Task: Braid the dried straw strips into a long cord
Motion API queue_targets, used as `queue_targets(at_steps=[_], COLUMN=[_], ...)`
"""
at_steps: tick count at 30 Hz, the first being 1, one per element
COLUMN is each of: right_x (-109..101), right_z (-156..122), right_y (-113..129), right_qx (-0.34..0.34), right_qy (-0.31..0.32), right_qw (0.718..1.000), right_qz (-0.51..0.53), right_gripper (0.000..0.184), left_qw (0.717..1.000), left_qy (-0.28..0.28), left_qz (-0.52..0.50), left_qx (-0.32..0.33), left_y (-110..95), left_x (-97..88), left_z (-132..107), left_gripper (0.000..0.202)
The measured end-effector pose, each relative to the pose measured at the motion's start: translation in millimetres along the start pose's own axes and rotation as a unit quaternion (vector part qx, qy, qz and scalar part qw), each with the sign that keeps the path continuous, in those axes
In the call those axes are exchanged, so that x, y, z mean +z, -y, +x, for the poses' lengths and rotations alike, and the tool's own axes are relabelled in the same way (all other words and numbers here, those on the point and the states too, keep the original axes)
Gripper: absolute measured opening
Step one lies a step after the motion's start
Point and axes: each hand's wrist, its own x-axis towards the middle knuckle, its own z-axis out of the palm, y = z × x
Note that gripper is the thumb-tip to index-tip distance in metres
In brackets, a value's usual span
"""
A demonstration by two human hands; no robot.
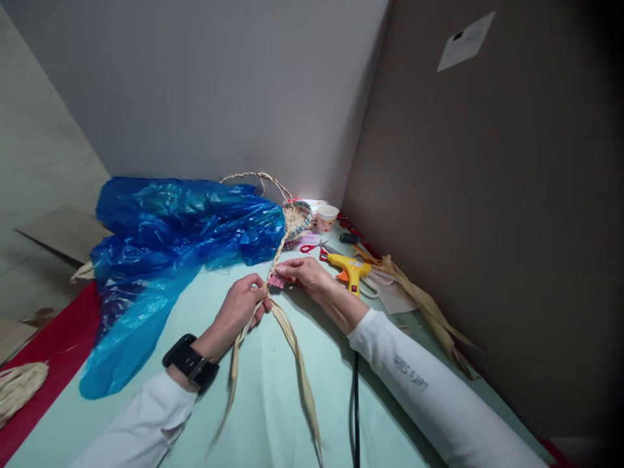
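Note:
My left hand [245, 300], with a black watch on the wrist, is closed in a pinch on the lower end of a braided cord of pale dried plant strips. Two loose strips [293, 335] spread from that point toward me. Just above, my right hand [306, 273] is closed, thumb and fingertips together at the braid [279, 252]; its exact grip is partly hidden. Upward, the braid runs to a small woven basket [297, 218] lying by a blue plastic bag [190, 221]. Something pink [277, 281] shows beneath my right fingers.
A yellow glue gun [350, 268] lies right of my right hand, near red-handled scissors [312, 247] and a paper cup [327, 218]. More dried strips [429, 309] lie along the right wall. A black cable [356, 409] crosses the pale green tabletop [195, 422]. Walls stand behind and right.

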Motion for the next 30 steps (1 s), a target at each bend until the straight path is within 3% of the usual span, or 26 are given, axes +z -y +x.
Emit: queue_targets(at_steps=[15,23,30], right_x=[15.0,19.2,21.2], right_z=[-13.5,-16.1,-14.8], right_y=[11.5,13.9,10.7], right_qx=[-0.010,-0.010,-0.013], right_qy=[-0.053,-0.079,-0.098], right_qw=[0.998,0.997,0.994], right_qz=[0.013,0.018,0.037], right_gripper=[0.031,0.028,0.027], left_qw=[0.999,0.998,1.000], left_qy=[-0.008,-0.053,-0.003], left_qz=[-0.031,-0.010,-0.020], left_qx=[-0.021,-0.020,-0.012], left_y=[-3.0,-2.6,-1.6], left_x=[-2.8,3.1,-2.8], left_z=[2.0,2.1,1.7], left_gripper=[0.008,0.008,0.010])
